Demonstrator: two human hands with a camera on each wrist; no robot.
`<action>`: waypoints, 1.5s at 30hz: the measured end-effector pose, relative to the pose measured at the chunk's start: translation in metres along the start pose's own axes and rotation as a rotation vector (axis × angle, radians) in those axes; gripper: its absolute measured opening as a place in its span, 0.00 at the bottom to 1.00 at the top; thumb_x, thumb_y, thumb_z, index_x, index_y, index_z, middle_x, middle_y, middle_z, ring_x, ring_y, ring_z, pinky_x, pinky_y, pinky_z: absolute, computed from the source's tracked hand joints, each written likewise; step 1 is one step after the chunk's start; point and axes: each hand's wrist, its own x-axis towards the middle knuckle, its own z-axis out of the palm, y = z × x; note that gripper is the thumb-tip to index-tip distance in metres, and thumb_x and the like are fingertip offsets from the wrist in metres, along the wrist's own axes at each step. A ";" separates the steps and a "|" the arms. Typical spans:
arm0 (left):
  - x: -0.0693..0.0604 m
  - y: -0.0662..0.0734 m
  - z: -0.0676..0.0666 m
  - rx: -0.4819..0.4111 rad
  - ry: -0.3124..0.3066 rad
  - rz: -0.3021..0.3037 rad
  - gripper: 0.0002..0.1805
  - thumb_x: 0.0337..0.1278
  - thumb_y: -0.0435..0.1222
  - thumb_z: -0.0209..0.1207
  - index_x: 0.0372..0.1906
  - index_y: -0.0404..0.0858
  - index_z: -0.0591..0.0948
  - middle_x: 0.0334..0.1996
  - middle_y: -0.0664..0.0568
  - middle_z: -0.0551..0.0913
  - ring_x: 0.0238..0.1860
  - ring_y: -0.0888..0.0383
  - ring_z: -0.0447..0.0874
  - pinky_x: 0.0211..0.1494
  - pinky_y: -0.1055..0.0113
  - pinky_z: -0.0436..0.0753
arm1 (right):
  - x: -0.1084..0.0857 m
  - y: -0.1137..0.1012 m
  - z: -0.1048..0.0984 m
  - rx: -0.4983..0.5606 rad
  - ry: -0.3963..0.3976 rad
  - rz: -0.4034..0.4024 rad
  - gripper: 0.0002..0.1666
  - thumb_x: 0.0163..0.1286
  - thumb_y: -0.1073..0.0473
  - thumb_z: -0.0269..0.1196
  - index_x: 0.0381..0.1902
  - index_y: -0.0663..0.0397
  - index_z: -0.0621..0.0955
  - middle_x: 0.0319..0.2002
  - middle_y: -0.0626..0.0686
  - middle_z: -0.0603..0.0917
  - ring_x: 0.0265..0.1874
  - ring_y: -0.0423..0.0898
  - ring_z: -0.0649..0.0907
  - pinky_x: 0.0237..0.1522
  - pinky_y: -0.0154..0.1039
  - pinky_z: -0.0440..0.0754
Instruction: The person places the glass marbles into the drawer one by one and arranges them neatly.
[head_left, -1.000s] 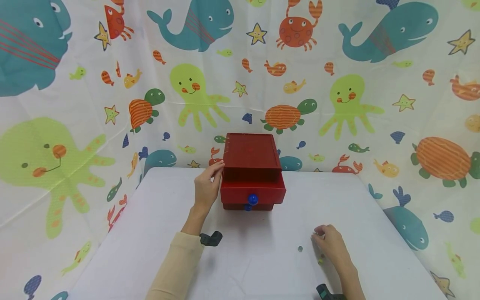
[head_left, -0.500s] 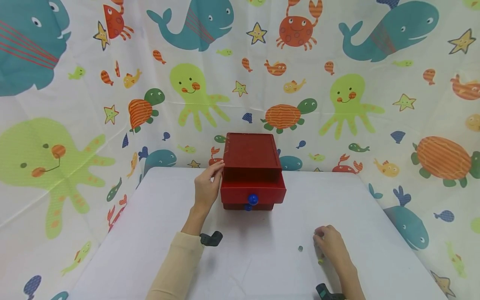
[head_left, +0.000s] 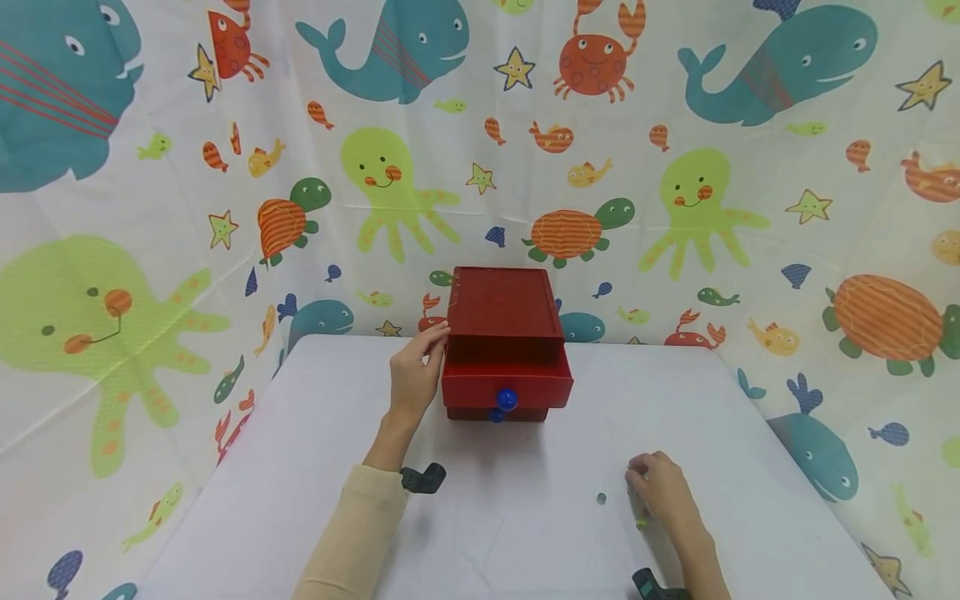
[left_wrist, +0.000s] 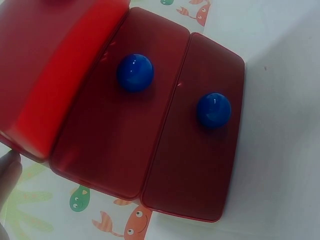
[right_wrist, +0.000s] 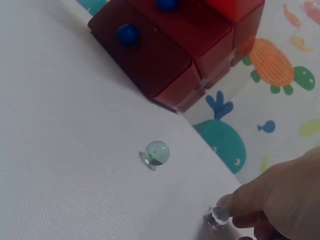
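A small red drawer cabinet (head_left: 504, 302) stands at the table's back, its top drawer (head_left: 472, 392) pulled out. Against the cabinet's left side rests my left hand (head_left: 411, 379), fingers fairly straight; in the left wrist view only fingertips (left_wrist: 9, 172) show by the drawer's edge. My right hand (head_left: 663, 490) is low over the table at the right, pinching a small clear glass marble (right_wrist: 218, 215) between thumb and finger. A pale green glass marble (right_wrist: 157, 153) lies to its left, also visible as a tiny marble (head_left: 601, 498) in the head view.
Near my right wrist lies a tiny yellow-green piece (head_left: 641, 524). Two lower drawers with blue knobs (left_wrist: 214, 110) are closed. A sea-animal printed curtain (head_left: 480, 167) hangs behind and beside the white table (head_left: 510, 517).
My right hand has shifted very slightly to the right, and a small dark piece near its wrist is no longer visible. My left hand and the cabinet stay put.
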 end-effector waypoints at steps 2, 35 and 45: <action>0.000 0.000 0.000 -0.001 -0.004 -0.007 0.12 0.66 0.31 0.61 0.51 0.33 0.86 0.52 0.45 0.88 0.51 0.51 0.89 0.53 0.65 0.85 | 0.000 0.000 0.000 0.006 0.000 0.002 0.15 0.68 0.60 0.63 0.47 0.66 0.84 0.40 0.57 0.82 0.41 0.54 0.84 0.50 0.54 0.84; 0.000 0.001 0.000 0.002 0.008 0.013 0.11 0.67 0.30 0.60 0.50 0.32 0.86 0.51 0.45 0.88 0.49 0.51 0.90 0.51 0.66 0.86 | -0.005 -0.011 -0.011 0.092 0.139 -0.071 0.16 0.71 0.57 0.62 0.51 0.62 0.82 0.43 0.58 0.85 0.38 0.48 0.79 0.33 0.33 0.76; -0.001 -0.003 0.002 0.000 0.011 0.015 0.12 0.65 0.30 0.61 0.51 0.33 0.86 0.51 0.46 0.88 0.50 0.51 0.89 0.51 0.64 0.86 | -0.005 -0.016 -0.013 0.104 0.224 -0.153 0.13 0.71 0.59 0.62 0.48 0.62 0.83 0.40 0.57 0.85 0.33 0.45 0.76 0.29 0.30 0.72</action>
